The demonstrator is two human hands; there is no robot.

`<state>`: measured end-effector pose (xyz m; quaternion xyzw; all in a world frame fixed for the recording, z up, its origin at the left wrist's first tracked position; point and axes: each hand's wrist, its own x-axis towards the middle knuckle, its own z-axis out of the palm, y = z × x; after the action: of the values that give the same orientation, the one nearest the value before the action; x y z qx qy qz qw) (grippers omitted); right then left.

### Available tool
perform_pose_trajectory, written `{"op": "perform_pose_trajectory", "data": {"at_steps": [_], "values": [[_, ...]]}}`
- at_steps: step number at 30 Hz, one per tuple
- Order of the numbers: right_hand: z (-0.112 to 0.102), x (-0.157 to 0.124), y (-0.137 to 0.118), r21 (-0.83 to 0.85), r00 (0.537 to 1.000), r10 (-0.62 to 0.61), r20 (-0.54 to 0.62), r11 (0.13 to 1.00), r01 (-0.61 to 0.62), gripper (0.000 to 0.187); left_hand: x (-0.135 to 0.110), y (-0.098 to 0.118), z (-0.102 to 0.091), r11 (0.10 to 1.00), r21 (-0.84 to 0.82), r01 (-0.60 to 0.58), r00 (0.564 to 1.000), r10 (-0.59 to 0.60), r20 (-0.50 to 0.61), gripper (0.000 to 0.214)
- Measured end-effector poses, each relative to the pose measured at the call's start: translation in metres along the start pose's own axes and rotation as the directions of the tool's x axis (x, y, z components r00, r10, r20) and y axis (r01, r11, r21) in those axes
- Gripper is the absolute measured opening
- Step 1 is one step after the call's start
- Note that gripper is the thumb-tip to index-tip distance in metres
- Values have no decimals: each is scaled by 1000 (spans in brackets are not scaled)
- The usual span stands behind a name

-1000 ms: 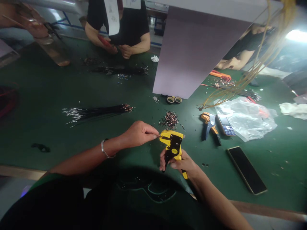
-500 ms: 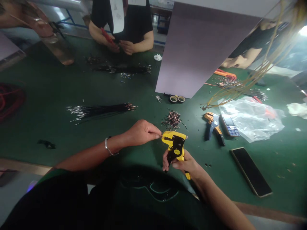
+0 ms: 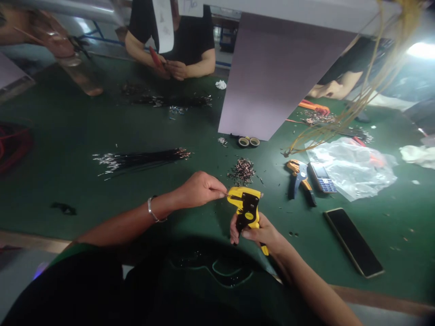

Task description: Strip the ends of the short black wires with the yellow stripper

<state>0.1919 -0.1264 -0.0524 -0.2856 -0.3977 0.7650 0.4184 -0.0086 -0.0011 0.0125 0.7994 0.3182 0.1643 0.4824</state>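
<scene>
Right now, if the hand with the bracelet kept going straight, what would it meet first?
The left hand would probably meet the yellow wire stripper first, which the right hand holds just ahead of it.

1. Your right hand point(image 3: 261, 232) covers part of the yellow wire stripper point(image 3: 246, 209).
2. The thin wire point(image 3: 225, 194) in your left hand point(image 3: 200, 190) is too small to see well.
3. The little pile of wire bits point(image 3: 242, 172) is too tiny to tell apart.
4. The top edge cuts off the person point(image 3: 190, 36) across from you.
5. The yellow wires point(image 3: 374, 90) near you look blurry.
</scene>
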Motion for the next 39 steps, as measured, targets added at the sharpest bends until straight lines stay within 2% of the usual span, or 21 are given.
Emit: {"op": "perform_pose_trajectory", "data": {"at_steps": [8, 25, 39], "values": [[2, 0, -2, -37, 1000, -2, 2, 999, 3, 30, 0, -1, 0, 1000, 11, -8, 1000, 8, 7, 18], [0, -4, 9, 10, 999, 5, -54, 1000, -4, 28, 1, -10, 0, 995, 54, -87, 996, 86, 20, 17], [-3, -8, 19, 10, 995, 34, -99, 999, -34, 21, 2, -11, -3, 997, 13, -79, 996, 79, 44, 16]]}}
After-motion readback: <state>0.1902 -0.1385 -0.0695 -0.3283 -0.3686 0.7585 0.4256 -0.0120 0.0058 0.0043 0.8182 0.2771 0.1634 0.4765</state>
